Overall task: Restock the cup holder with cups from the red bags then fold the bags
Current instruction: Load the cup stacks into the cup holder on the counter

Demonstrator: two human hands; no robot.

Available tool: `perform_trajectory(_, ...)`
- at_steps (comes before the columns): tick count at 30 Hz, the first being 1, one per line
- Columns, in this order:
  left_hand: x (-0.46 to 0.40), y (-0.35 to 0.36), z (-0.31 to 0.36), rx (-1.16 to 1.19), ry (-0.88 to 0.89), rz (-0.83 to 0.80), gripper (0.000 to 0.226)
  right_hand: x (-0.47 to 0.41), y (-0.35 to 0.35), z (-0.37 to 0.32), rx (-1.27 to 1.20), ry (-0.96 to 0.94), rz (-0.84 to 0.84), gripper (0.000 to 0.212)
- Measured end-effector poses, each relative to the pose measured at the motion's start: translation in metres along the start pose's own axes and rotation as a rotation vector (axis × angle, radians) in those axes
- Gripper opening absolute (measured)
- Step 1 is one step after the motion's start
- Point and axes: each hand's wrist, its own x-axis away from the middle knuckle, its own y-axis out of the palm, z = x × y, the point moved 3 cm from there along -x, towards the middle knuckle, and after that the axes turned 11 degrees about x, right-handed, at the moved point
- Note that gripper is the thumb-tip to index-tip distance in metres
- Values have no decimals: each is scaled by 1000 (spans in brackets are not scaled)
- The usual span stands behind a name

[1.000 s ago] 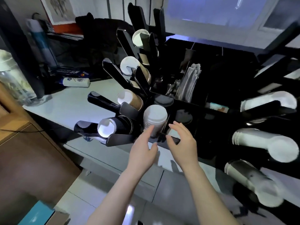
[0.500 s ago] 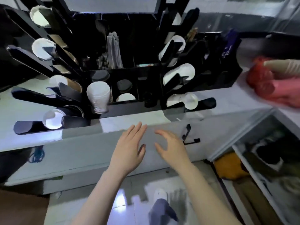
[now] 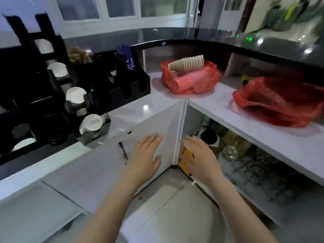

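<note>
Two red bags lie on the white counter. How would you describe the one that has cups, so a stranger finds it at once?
Look at the white counter, right of the black cup holder. The nearer red bag lies there at the corner. Unlike the far-right red bag, a stack of beige cups sticks out of its top.

The cup holder (image 3: 57, 95) stands at the left on the counter (image 3: 157, 102). Two bags lie to its right: the far bag (image 3: 191, 79) carries a cup stack (image 3: 187, 64), the right bag (image 3: 280, 102) sits nearer.

White counter (image 3: 168, 109); open cupboard (image 3: 245, 155) beneath; windows (image 3: 121, 7) behind.
</note>
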Motion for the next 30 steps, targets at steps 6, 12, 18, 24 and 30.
perform_trajectory(6, -107, 104, 101, 173, 66, -58, 61, 22, -86, 170, 62, 213, 148, 42)
perform_trajectory(12, -181, 177, 158, 259, 62, -87, 61, 26, -134, 282, 83, 378, 316, 35)
perform_trajectory(18, -254, 224, 166, 296, 53, -145, 62, -5, -145, 363, 68, 468, 415, 35)
perform_trajectory(24, -361, 259, 169, 401, 109, -132, 54, -72, -148, 424, 115, 509, 424, 32)
perform_trajectory(30, -462, 286, 181, 505, 248, -104, 40, -135, -150, 474, 111, 646, 391, 32)
